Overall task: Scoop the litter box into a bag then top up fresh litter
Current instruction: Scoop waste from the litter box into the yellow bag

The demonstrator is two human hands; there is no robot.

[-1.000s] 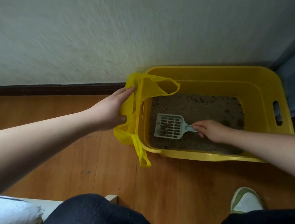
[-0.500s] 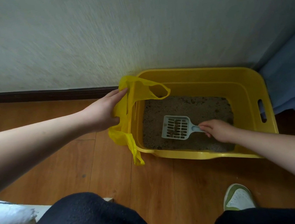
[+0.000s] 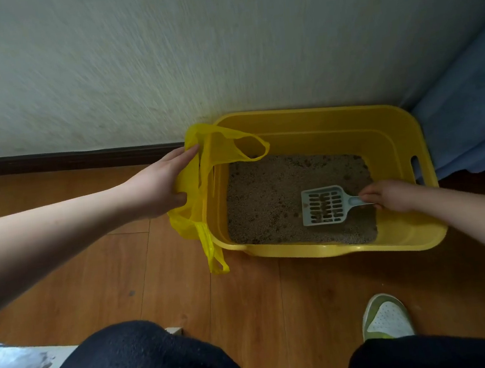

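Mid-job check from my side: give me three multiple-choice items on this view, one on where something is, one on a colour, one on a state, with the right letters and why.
1. Where is the scoop?
A. Inside the litter box, over the litter
B. On the wooden floor
C. Inside the bag

2. What colour is the bag?
A. Blue
B. Yellow
C. White

3. What is the left hand doing?
A. Resting on a knee
B. Holding the scoop
C. Gripping the bag at the box's left rim

Answers:
1. A: the scoop head sits above the litter inside the box walls, its handle held by the right hand.
2. B: the bag is yellow plastic, close to the box's own colour.
3. C: the fingers close on the bag beside the rim, with one handle loop hanging to the floor.
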